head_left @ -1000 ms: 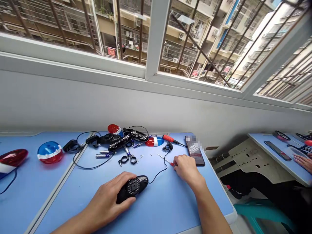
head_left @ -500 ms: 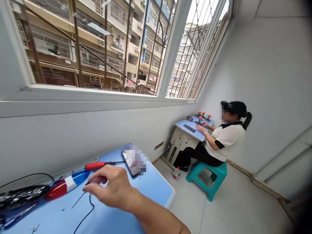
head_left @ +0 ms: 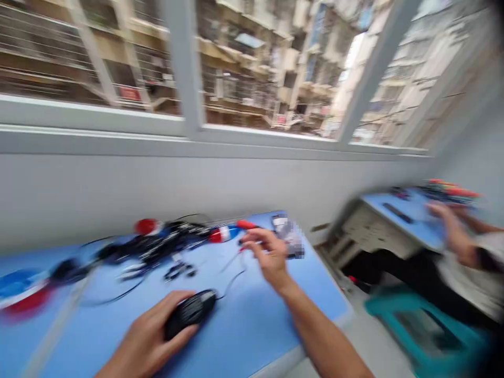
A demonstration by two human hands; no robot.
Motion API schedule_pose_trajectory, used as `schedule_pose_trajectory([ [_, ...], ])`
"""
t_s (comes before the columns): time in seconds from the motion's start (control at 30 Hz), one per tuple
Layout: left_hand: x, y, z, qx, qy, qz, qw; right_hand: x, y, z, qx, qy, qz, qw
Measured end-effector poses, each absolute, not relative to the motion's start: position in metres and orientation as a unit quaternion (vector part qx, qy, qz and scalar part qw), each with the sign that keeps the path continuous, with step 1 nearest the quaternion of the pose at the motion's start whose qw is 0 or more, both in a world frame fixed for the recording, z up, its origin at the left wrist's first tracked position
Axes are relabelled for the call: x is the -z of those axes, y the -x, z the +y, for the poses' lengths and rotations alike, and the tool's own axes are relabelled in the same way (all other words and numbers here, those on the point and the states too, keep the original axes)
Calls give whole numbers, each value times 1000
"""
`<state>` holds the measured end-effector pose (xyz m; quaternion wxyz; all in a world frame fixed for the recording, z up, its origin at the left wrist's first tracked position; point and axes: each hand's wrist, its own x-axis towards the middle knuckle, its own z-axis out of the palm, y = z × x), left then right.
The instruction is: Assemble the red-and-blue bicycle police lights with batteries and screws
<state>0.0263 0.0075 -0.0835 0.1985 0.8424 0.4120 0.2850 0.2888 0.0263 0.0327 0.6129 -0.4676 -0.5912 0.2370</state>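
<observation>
Left-hand grip (head_left: 163, 325) on black device (head_left: 191, 313), blue table (head_left: 252, 336) below window (head_left: 271, 79).

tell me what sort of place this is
Probably a small assembly or repair workroom: cables and small parts lie on a blue table under barred windows, and another person works at a second table.

You have one black oval unit (head_left: 191, 312); others in pile (head_left: 157, 244), too blurred to count. Three coloured domes (head_left: 224, 234), two ring clamps (head_left: 180, 271), one red-handled screwdriver (head_left: 246, 224), one thin-shafted tool (head_left: 232, 260). Two phones (head_left: 397, 213): one near you, one farther. Three tables (head_left: 244, 325), one other person (head_left: 459, 236), one teal stool (head_left: 429, 333).
</observation>
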Motion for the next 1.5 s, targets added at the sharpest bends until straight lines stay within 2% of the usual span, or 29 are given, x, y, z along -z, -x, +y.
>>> schedule_pose_trajectory([
  [0.13, 36, -24, 12, -228, -824, 435, 283, -29, -296, 43, -200, 447, -637, 595],
  [0.27, 20, -32, 16, -242, -810, 437, 306, -30, -294, 39, -168, 427, -686, 565],
  [0.6, 21, -31, 16, -248, -811, 430, 308, -24, -279, 34, -170, 359, -767, 505],
  [1.5, 26, -29, 16, -249, -811, 428, 312, -26, -280, 33, -149, 321, -778, 519],
])
